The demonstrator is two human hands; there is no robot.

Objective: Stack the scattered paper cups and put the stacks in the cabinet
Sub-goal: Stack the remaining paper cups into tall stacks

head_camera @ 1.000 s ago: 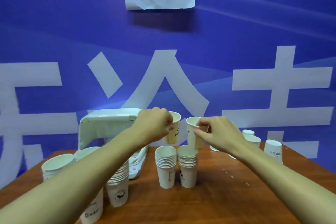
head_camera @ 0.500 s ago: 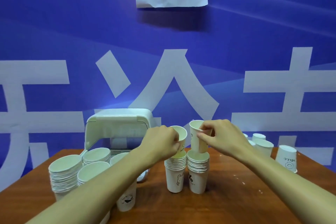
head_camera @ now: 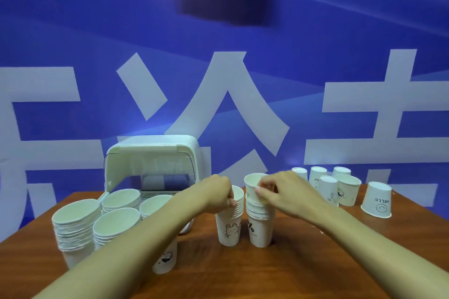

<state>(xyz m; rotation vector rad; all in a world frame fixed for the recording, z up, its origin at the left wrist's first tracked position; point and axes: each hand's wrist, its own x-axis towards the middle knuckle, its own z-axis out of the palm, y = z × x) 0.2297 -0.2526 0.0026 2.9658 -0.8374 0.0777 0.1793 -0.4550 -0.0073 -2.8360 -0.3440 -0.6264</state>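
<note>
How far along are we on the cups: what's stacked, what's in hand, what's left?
Done: four tall stacks stand on the left of the table, none visibly inside the cabinet. In hand: the left hand seats a cup on the bunny stack, and the right hand presses one onto its neighbour. Left: about seven upside-down loose cups at right, then storing every stack.

Matt white paper cups (head_camera: 228,228), glossy reddish wood table (head_camera: 315,264), smooth, probably plastic, cabinet (head_camera: 155,150)

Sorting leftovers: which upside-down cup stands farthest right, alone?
The upside-down cup printed HELLO with a smiley, standing apart to the right of the cluster of cups by the wall.
</note>
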